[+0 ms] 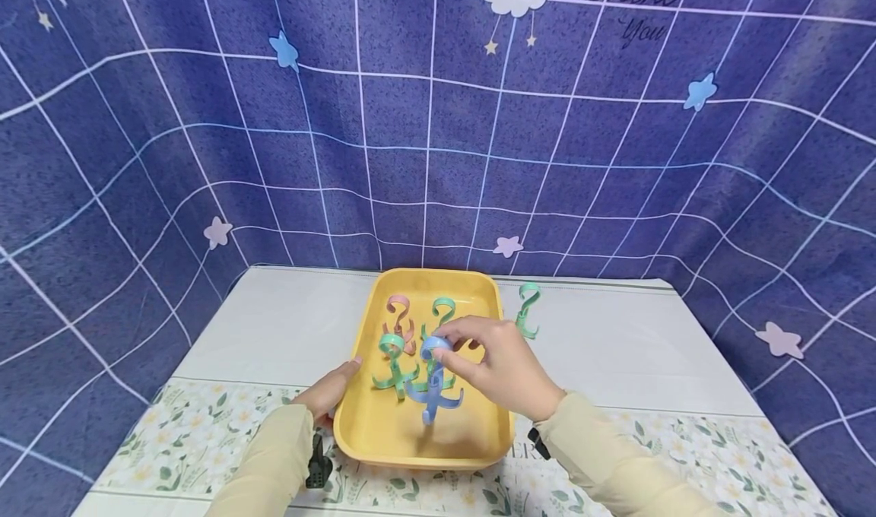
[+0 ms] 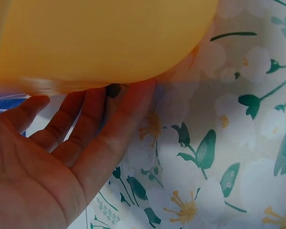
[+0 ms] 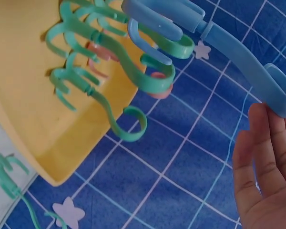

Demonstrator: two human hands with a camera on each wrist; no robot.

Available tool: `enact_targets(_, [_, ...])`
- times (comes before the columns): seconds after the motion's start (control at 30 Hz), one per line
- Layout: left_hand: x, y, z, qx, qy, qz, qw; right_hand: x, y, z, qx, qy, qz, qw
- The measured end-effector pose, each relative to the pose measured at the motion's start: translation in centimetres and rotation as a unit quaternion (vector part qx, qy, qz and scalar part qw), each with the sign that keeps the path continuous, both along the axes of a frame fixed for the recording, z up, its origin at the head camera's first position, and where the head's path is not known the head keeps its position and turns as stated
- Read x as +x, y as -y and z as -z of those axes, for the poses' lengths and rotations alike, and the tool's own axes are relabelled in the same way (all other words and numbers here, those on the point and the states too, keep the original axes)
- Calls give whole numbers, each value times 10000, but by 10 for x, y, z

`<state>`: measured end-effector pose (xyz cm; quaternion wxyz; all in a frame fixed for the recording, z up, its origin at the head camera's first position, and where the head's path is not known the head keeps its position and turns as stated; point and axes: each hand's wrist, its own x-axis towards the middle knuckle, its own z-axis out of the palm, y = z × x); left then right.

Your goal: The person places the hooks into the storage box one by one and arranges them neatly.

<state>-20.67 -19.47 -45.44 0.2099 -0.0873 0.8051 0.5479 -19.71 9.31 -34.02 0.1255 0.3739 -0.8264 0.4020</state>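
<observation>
My right hand [image 1: 503, 361] pinches the curled top of a blue four-claw hanging hook [image 1: 433, 399] between thumb and fingers. The hook hangs claws down over a yellow tray [image 1: 465, 441]. In the right wrist view the blue hook [image 3: 243, 62] runs up to my fingertips. Inside the tray stand a pink claw hook [image 1: 399, 327] and green ones, among them a green hook [image 1: 397, 369] at the left; others are partly hidden by my hand and the blue hook. My left hand [image 1: 328, 388] holds the tray's left side, fingers [image 2: 119, 129] under its edge in the left wrist view.
Another green hook [image 1: 528, 312] lies on the white table [image 1: 602, 350], right of the tray. A flower-patterned strip [image 1: 226, 414] crosses the table's front. A blue gridded cloth [image 1: 411, 160] with stars hangs behind and at both sides.
</observation>
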Motion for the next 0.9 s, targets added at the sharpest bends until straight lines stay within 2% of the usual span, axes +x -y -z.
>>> enact_targets(0.17, [-1, 1, 2, -36, -10, 3, 10000, -2, 10, 7, 43, -44, -162, 9999])
enact_targets(0.37, [0, 1, 3, -42, 2, -30, 10000, -2, 22, 12, -47, 131, -328, 9994])
enact_targets(0.63, [0, 0, 1, -49, -26, 1, 10000, 1, 35, 16, 130, 139, -70, 9998])
enact_targets(0.9, [-1, 0, 2, -71, -10, -4, 10000, 2, 48, 22, 224, 448, 38, 9987])
